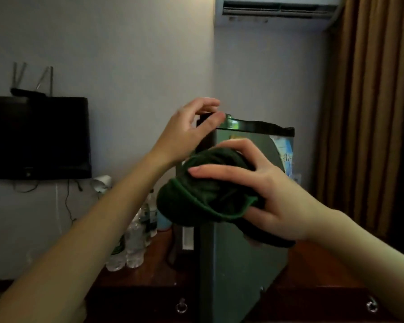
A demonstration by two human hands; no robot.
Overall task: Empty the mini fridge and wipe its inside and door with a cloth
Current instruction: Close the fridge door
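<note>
Mini fridge: the mini fridge [243,264] stands upright on the wooden bench [149,271], a boxy grey cabinet with a glossy black top. Its inside is hidden from my view.
Stickers: pale printed stickers [286,150] sit on the upper right of its grey face.
Cloth: the dark green cloth [196,199] is bunched into a soft, rumpled bundle with a stitched hem. It is held up in front of the fridge's upper left part.
Right hand: my right hand [273,199] grasps the cloth, fingers spread over the top of it and thumb underneath.
Left hand: my left hand [187,134] is at the fridge's top left corner, with curved fingers above the edge and the thumb against it. I cannot tell whether it grips.
Bottles: clear plastic water bottles [133,241] stand clustered on the bench just left of the fridge, with a blue cup [164,220] behind them. I cannot tell how full they are.
Bench front: dark wood with metal ring pulls [181,307].
Wall: a black flat television [37,136] hangs at left, and a white air conditioner [278,10] is mounted high.
Right edge: a brown pleated curtain [378,113].
</note>
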